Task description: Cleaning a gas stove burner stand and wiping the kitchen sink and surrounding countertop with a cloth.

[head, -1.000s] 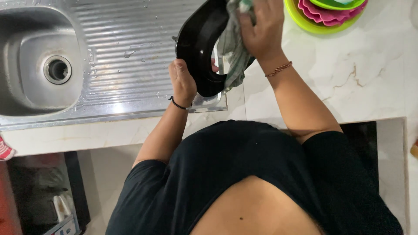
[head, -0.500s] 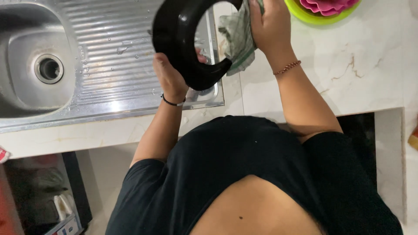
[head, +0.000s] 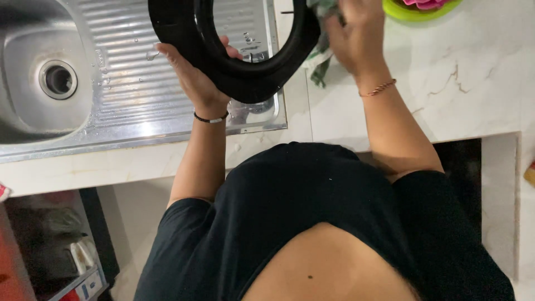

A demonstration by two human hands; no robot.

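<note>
A black ring-shaped pan part (head: pixel 245 67) is held up over the steel draining board (head: pixel 139 78). My left hand (head: pixel 195 78) grips its lower left rim from below. My right hand (head: pixel 356 39) presses a grey-green cloth (head: pixel 319 61) against the ring's right side. Through the ring's open middle the ribbed draining board shows. The top of the ring is cut off by the frame's edge.
A steel sink basin (head: pixel 33 83) with a round drain (head: pixel 57 79) lies at the left. White marble counter (head: pixel 457 89) spreads to the right, with a green plate (head: pixel 415 11) holding pink items at the top edge. Shelves sit below at lower left.
The black ring has turned from edge-on to face-on and shifted left over the draining board. My right hand with the cloth has moved to its right rim.
</note>
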